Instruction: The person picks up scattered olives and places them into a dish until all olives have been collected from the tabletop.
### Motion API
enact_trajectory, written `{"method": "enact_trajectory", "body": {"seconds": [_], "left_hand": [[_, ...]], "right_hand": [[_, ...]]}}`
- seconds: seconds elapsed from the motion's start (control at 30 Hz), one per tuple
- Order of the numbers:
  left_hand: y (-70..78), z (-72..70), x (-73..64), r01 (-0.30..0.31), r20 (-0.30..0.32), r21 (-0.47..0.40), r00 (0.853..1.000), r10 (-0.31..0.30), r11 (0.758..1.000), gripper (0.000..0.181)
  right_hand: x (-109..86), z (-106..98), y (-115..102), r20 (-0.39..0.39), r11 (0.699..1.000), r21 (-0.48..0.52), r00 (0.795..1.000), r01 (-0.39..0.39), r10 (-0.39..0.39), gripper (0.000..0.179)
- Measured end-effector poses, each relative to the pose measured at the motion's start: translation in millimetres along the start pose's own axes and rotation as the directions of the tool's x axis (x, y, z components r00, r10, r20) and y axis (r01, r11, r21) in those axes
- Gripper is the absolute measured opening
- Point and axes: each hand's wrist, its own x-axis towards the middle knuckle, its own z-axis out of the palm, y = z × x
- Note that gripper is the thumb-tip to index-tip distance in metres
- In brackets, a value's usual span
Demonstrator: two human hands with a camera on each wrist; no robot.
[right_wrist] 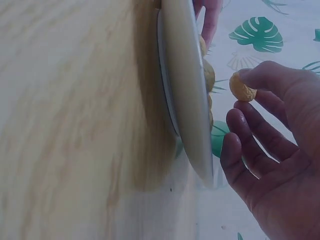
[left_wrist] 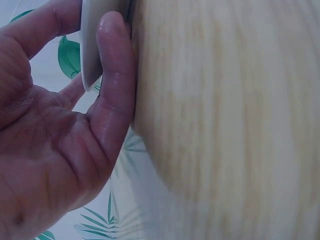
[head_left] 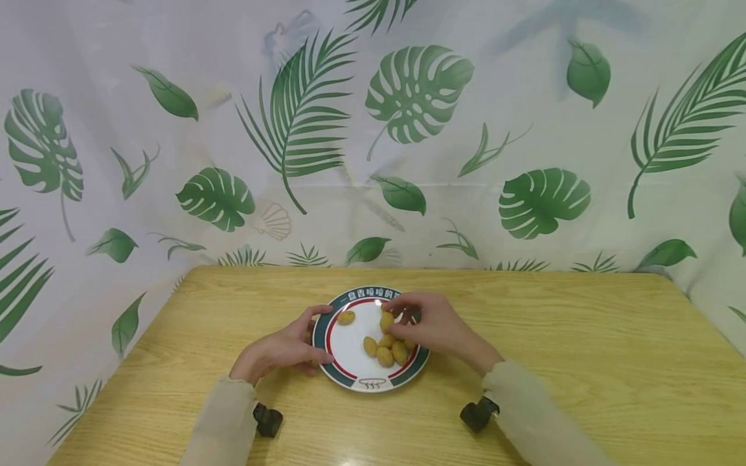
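A round white plate [head_left: 355, 336] with a dark green rim band and a red ring lies in the middle in the head view. My left hand [head_left: 289, 345] grips its left edge, thumb on the rim and other fingers beside and under it; the left wrist view shows the plate's edge [left_wrist: 91, 45] between them. Over the plate's right side, my right hand [head_left: 434, 321] pinches a small wrinkled yellow-brown oval fruit [right_wrist: 242, 87] between thumb and forefinger. Several like fruits [head_left: 384, 356] cluster at the plate's lower right, partly hidden by that hand. One fruit [head_left: 346, 318] lies apart at the upper left.
The plate stands on a wood-grain table [head_left: 583, 349]. Behind it hangs a white sheet [head_left: 332, 213] with green leaf prints. Small black cameras [head_left: 268, 421] are strapped at both wrists.
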Motion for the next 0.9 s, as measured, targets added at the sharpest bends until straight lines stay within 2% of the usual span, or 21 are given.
{"method": "enact_trajectory", "body": {"seconds": [0.3,0.57,0.9], "left_hand": [[-0.1,-0.1,0.7,0.002,-0.002,0.005,1.0,-0.002,1.0,0.092],[0.7,0.8,-0.3,0.003,-0.001,0.001,1.0,-0.003,1.0,0.092],[0.4,1.3,0.6,0.011,-0.023,0.001,1.0,-0.011,1.0,0.091]], "right_hand": [[6.9,10,-3,0.037,1.0,-0.026,0.999,-0.007,0.008,0.025],[10.0,17,-6,0.046,0.997,-0.05,0.997,-0.059,0.061,0.024],[4.2,10,-6,0.015,0.996,-0.058,0.998,-0.061,0.062,0.02]]}}
